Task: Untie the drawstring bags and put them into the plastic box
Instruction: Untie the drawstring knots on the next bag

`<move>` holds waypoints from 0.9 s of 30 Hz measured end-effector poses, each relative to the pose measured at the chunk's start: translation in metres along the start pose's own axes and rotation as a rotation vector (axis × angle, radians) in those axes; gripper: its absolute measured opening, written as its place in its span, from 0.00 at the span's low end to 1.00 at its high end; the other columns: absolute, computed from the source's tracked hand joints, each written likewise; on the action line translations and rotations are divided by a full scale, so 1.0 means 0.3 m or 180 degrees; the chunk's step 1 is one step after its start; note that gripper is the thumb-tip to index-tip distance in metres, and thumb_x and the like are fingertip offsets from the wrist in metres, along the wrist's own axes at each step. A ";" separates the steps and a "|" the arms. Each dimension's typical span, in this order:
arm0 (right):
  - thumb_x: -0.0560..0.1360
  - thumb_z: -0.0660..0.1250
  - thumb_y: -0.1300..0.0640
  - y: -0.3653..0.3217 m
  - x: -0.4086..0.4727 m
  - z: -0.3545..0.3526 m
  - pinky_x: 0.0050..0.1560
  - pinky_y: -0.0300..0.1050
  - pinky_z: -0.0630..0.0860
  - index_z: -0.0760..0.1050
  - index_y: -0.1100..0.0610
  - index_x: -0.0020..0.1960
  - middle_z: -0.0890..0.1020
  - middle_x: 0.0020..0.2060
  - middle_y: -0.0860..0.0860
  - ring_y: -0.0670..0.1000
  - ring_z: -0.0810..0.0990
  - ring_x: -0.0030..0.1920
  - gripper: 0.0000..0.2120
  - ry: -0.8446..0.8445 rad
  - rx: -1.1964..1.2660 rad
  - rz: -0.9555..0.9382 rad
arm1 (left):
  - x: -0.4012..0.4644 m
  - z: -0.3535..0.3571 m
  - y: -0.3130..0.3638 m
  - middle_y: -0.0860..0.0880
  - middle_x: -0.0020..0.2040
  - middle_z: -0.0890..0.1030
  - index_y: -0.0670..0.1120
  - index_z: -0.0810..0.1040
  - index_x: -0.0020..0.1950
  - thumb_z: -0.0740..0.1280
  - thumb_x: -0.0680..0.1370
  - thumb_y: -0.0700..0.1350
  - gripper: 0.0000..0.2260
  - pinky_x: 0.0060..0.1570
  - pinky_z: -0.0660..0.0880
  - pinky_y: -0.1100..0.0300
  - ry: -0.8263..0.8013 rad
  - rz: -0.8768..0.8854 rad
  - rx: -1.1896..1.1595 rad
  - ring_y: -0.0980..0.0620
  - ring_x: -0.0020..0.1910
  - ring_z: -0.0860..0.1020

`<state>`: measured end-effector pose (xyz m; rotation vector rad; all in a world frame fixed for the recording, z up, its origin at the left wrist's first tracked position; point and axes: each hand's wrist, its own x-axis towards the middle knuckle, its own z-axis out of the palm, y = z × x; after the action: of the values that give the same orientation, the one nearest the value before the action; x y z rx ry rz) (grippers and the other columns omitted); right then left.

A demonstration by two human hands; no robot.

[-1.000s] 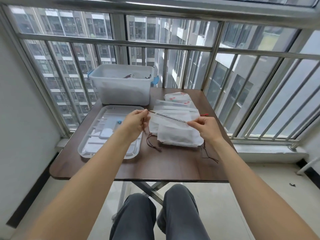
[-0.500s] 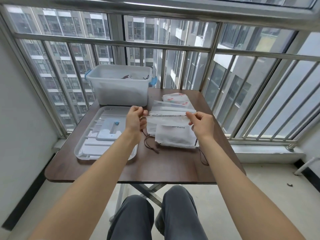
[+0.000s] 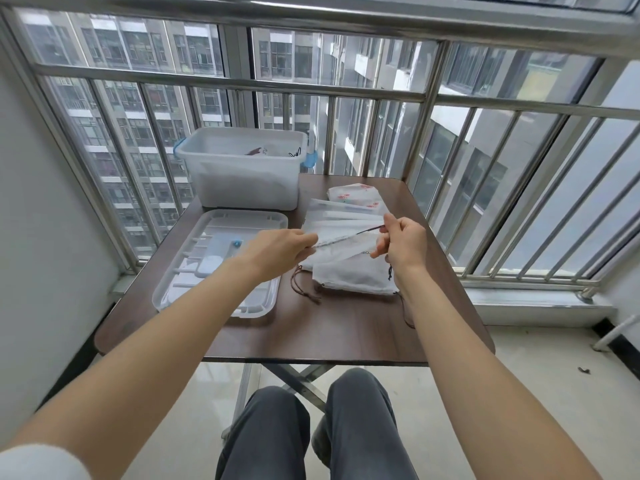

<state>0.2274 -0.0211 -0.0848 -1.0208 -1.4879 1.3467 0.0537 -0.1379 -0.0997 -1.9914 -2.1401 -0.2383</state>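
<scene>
1. Left hand (image 3: 280, 245): fingers pinched on left end of the top drawstring bag's (image 3: 346, 242) mouth edge; grip closed on fabric, prob. to anchor it against the pull.
2. Right hand (image 3: 401, 244): fingers curled, pinching the dark cord (image 3: 370, 230) at the bag's right end; cord runs taut along the hem, so judged mid-loosening. Whether a knot remains: can't tell.
3. Held bag: raised just above the stack of white bags (image 3: 353, 275), near tabletop's right edge, mid-depth. Lifted likely so the cord slides free of the pile.
4. Stack: cords trail toward front edge of tabletop (image 3: 311, 337); flower-print bags (image 3: 356, 197) toward far right corner.
5. Plastic box (image 3: 242, 174): far edge, left of centre, lidless, blue latches; some items already inside, unclear which. Open top w/in reach, ready to receive bags.
6. Lid (image 3: 221, 261): flat, underside up, left half of tabletop, just in front of box; parked clear of the bags.
</scene>
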 end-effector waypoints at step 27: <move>0.79 0.61 0.58 -0.011 -0.002 -0.001 0.20 0.36 0.64 0.68 0.59 0.34 0.69 0.19 0.49 0.43 0.67 0.16 0.15 -0.0050 0.0620 -0.0023 | -0.007 0.027 0.010 0.39 0.42 0.75 0.39 0.66 0.56 0.53 0.77 0.36 0.08 0.36 0.63 0.53 -0.0328 -0.1701 -0.0338 0.39 0.40 0.72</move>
<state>0.2279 -0.0217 -0.0816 -0.8815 -1.3409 1.4657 0.0564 -0.1377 -0.1080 -1.4629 -2.7443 -0.3406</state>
